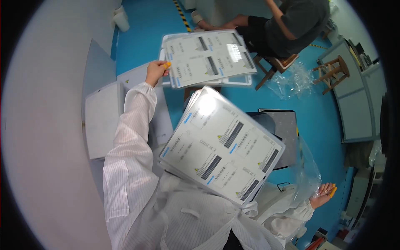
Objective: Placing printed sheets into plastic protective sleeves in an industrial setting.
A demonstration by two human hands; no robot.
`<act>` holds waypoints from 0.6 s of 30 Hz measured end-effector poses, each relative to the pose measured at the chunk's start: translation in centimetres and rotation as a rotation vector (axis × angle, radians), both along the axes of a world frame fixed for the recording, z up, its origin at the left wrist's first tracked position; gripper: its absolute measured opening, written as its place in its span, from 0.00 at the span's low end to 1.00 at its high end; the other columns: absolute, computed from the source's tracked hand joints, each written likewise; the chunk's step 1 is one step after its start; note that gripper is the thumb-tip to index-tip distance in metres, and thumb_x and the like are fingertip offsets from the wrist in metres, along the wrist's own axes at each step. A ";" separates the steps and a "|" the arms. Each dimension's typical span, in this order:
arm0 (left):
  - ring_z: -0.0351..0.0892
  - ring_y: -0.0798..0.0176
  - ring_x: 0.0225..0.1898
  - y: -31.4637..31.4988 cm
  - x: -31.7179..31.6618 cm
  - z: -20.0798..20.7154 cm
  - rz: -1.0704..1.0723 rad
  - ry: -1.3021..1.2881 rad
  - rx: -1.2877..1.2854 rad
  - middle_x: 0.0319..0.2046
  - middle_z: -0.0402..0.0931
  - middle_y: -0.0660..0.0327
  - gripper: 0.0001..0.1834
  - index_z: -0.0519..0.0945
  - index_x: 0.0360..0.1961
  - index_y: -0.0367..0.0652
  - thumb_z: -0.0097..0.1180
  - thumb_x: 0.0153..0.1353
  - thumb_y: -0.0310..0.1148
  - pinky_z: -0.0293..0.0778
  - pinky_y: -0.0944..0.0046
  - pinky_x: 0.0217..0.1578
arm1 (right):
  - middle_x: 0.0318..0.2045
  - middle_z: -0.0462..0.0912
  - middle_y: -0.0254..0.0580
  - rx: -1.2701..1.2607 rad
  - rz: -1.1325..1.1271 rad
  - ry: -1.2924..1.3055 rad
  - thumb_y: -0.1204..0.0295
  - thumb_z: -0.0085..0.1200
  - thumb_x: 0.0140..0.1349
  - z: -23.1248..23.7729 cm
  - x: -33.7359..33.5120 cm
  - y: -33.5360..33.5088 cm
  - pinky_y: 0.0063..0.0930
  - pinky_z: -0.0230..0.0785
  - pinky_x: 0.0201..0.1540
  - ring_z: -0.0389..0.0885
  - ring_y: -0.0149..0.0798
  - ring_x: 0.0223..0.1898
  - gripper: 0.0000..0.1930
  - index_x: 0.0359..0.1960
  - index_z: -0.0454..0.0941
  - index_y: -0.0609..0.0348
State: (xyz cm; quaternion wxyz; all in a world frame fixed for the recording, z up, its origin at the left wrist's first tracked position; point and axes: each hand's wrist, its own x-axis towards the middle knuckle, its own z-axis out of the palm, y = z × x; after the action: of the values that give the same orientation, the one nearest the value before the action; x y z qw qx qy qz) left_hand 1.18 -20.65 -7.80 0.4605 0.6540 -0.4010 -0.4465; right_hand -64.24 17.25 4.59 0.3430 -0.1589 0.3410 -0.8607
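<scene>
My left hand point(156, 73), with a yellow finger cot, pinches the left edge of a flat grey-white printed sheet point(196, 62). That sheet lies or hovers over a white-rimmed tray point(237, 81); whether they touch I cannot tell. Nearer to me, on my lap, rests a tilted stack of similar printed sheets point(200, 141), marked with dark label bars and small yellow triangles. Out at the lower right, my right hand point(321, 197), also wearing yellow finger cots, is closed on a piece of clear plastic film point(307, 166) that hangs beside it.
Another person point(291, 29) sits on a wooden stool beyond the tray. Crumpled clear film point(291, 79) lies on the blue floor near a second wooden stool point(335, 68). A white box point(102, 121) stands by the left wall, and a grey-topped surface point(285, 129) is right of the stack.
</scene>
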 end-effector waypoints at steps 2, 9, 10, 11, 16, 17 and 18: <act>0.75 0.72 0.23 2.1 0.4 2.6 -0.182 -0.170 -0.014 0.25 0.77 0.60 0.11 0.79 0.38 0.32 0.55 0.56 0.28 0.71 0.75 0.24 | 0.18 0.65 0.34 -0.108 0.189 0.093 0.64 0.41 0.67 2.9 4.6 -2.2 0.18 0.44 0.11 0.50 0.24 0.11 0.13 0.36 0.68 0.64; 0.77 0.66 0.26 18.5 0.4 8.1 -0.728 -0.559 0.302 0.26 0.80 0.59 0.10 0.80 0.36 0.36 0.54 0.52 0.27 0.72 0.70 0.31 | 0.25 0.74 0.43 -0.056 1.086 0.157 0.63 0.57 0.56 0.6 18.8 -8.7 0.27 0.54 0.14 0.67 0.33 0.14 0.26 0.52 0.61 0.60; 0.77 0.63 0.26 20.7 -0.3 8.5 -0.737 -0.631 0.311 0.27 0.80 0.57 0.10 0.80 0.36 0.36 0.54 0.52 0.27 0.72 0.69 0.32 | 0.23 0.74 0.44 -0.008 1.141 0.112 0.64 0.62 0.49 -0.7 21.6 -10.0 0.32 0.55 0.15 0.68 0.38 0.15 0.29 0.50 0.64 0.62; 0.78 0.60 0.26 22.6 -0.9 8.5 -0.742 -0.702 0.322 0.28 0.80 0.54 0.09 0.81 0.35 0.37 0.54 0.52 0.27 0.72 0.67 0.32 | 0.21 0.73 0.40 0.264 1.075 -0.010 0.63 0.66 0.43 -0.3 25.7 -10.6 0.26 0.55 0.16 0.69 0.35 0.16 0.30 0.47 0.67 0.65; 0.78 0.57 0.28 26.5 -1.1 8.7 -0.667 -0.569 0.306 0.31 0.80 0.51 0.11 0.80 0.39 0.37 0.52 0.54 0.24 0.72 0.67 0.34 | 0.25 0.76 0.32 0.290 1.197 0.515 0.60 0.55 0.58 -5.7 39.9 -10.5 0.18 0.65 0.29 0.72 0.26 0.27 0.16 0.38 0.74 0.62; 0.78 0.58 0.29 26.8 -1.2 8.9 -0.665 -0.572 0.320 0.32 0.80 0.51 0.12 0.79 0.41 0.36 0.51 0.55 0.23 0.72 0.67 0.34 | 0.27 0.77 0.35 0.267 1.208 0.595 0.59 0.55 0.58 -7.8 41.7 -9.9 0.20 0.66 0.32 0.73 0.27 0.28 0.18 0.38 0.75 0.62; 0.78 0.58 0.29 27.1 -1.1 8.7 -0.657 -0.569 0.326 0.32 0.80 0.51 0.12 0.79 0.41 0.36 0.51 0.55 0.23 0.72 0.67 0.34 | 0.29 0.79 0.38 0.241 1.219 0.676 0.57 0.56 0.57 -9.0 43.0 -9.6 0.21 0.68 0.34 0.75 0.29 0.28 0.19 0.38 0.75 0.63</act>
State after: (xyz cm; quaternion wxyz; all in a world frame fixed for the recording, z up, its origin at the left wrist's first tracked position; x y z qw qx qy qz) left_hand 0.12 6.49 0.89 0.0575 0.6526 -0.6222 -0.4286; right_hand -21.21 7.68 -4.44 0.6544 -0.5411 0.3718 -0.3750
